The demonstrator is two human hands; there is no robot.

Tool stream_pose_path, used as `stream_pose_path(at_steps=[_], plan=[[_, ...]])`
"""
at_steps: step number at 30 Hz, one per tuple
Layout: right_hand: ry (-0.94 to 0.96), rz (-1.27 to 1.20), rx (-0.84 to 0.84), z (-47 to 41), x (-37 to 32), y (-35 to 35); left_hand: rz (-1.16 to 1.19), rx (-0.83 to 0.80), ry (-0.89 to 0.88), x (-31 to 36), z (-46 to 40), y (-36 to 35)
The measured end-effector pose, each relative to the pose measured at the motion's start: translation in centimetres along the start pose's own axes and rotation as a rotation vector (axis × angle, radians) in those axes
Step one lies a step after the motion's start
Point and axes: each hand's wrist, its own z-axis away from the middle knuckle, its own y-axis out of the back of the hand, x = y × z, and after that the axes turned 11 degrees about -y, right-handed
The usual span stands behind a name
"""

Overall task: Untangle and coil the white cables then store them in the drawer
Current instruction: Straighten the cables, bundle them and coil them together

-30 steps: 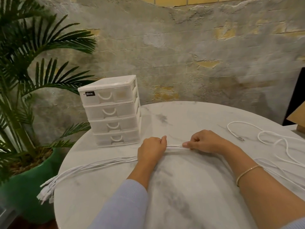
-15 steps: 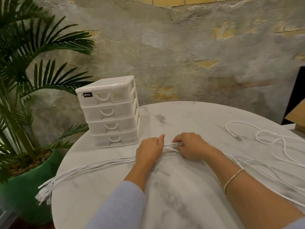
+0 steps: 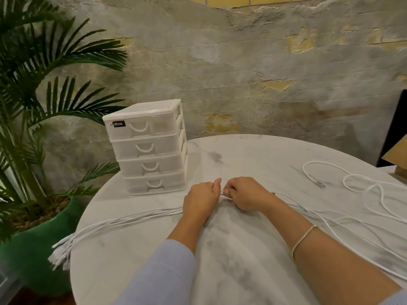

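Both the left hand [image 3: 201, 200] and right hand [image 3: 244, 195] grip the white cables [image 3: 136, 220] beside the closed drawer unit [image 3: 149, 148].

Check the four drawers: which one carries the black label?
The top drawer of the drawer unit. A black label sits left of its handle; the three drawers below have plain fronts. All four are closed.

On the table [image 3: 253, 155], the drawer unit [image 3: 149, 148] stands at the rear left, the cable bundle [image 3: 123, 222] lies before it, the loose cables [image 3: 361, 186] lie to its right, and the potted plant [image 3: 33, 150] stands to its left, off the table.
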Motion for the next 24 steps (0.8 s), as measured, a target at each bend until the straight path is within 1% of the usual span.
stream_pose_path(at_steps=[6, 13, 16, 21, 24], plan=[[-0.018, 0.05, -0.102, 0.1, -0.2, 0.6, -0.019, -0.005, -0.004, 0.1, 0.0, -0.2], [-0.093, -0.016, -0.205, 0.8, -0.7, 1.6, -0.043, 0.004, -0.036, 0.5, 0.2, 0.0], [-0.108, -0.067, -0.219, 0.8, -0.6, 1.6, -0.025, 0.013, -0.04, 0.4, 0.1, 0.1], [-0.067, -0.016, -0.161, 0.4, 0.0, 1.3, -0.04, 0.005, -0.037, 0.4, 0.1, 0.1], [-0.051, 0.197, -0.035, 0.3, 1.3, 2.3, -0.032, 0.013, -0.007, 0.2, 0.0, 0.2]])
